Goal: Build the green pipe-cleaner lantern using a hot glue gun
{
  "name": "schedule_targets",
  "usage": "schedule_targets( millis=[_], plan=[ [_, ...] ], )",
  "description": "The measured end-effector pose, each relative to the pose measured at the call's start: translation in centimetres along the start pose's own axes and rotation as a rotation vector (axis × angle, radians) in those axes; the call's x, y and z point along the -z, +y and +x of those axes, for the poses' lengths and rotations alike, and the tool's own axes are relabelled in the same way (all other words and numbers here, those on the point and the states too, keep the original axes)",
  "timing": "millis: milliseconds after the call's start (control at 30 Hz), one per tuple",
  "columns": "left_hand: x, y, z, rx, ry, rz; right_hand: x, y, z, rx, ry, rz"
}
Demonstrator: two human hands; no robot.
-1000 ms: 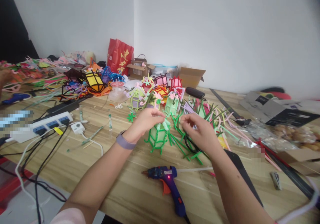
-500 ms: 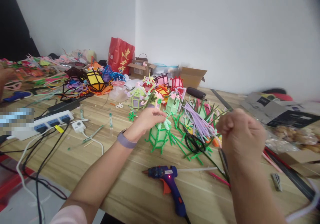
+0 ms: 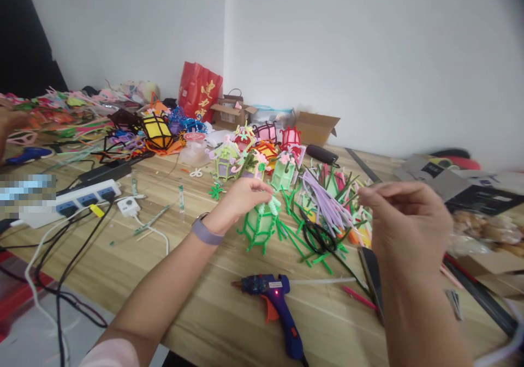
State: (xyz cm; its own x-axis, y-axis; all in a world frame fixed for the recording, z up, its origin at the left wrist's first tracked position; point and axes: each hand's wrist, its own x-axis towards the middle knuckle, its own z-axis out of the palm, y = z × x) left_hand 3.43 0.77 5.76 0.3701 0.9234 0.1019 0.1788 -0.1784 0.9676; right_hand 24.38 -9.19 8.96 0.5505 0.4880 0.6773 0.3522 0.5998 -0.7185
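Observation:
My left hand (image 3: 241, 195) rests on top of a small green pipe-cleaner lantern (image 3: 260, 225) on the wooden table (image 3: 196, 301), its fingers pinching the lantern's light green top. My right hand (image 3: 405, 222) is raised off the table to the right, fingers loosely curled and spread; I see nothing in it. Just left of that hand lies a heap of lilac, green and pink pipe cleaners (image 3: 327, 203) with black scissors (image 3: 317, 236) on it. A blue hot glue gun (image 3: 274, 296) with a lit red light lies near the front edge.
Several finished lanterns (image 3: 245, 157) stand behind the green one, a yellow and black lantern (image 3: 154, 131) farther left. A white power strip (image 3: 77, 199) and cables lie at left. Cardboard boxes (image 3: 313, 127), a red bag (image 3: 200, 91) and packaging (image 3: 458, 184) line the back and right. Another person's hand (image 3: 10, 121) is at far left.
My right hand left the green lantern, swung right and upward as a fist, then opened its fingers. My left hand stayed on the lantern.

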Motion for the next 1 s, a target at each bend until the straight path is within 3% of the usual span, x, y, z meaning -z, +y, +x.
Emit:
schedule_targets(
  millis=[167, 267, 367, 533, 733, 1000],
  plan=[
    [0.0, -0.1, 0.1, -0.008, -0.003, -0.004, -0.7, 1.7, -0.6, -0.11, -0.597, -0.367],
    [0.0, 0.0, 0.0, -0.005, 0.002, -0.008, -1.5, 2.7, -1.5, -0.044, -0.783, -0.558],
    [0.0, 0.1, -0.1, 0.006, -0.002, -0.013, -2.3, 3.4, -2.4, 0.014, -0.784, -0.623],
    [0.1, 0.0, -0.1, 0.003, -0.008, -0.017, -2.7, 3.8, -3.1, -0.015, -0.762, -0.647],
    [0.1, -0.1, -0.1, -0.018, -0.008, -0.036, -3.2, 3.8, -3.5, 0.218, -0.785, -0.533],
    [0.1, 0.4, -0.3, -0.002, 0.002, -0.011, -4.1, 4.5, -4.4, 0.203, -0.806, -0.507]
  ],
)
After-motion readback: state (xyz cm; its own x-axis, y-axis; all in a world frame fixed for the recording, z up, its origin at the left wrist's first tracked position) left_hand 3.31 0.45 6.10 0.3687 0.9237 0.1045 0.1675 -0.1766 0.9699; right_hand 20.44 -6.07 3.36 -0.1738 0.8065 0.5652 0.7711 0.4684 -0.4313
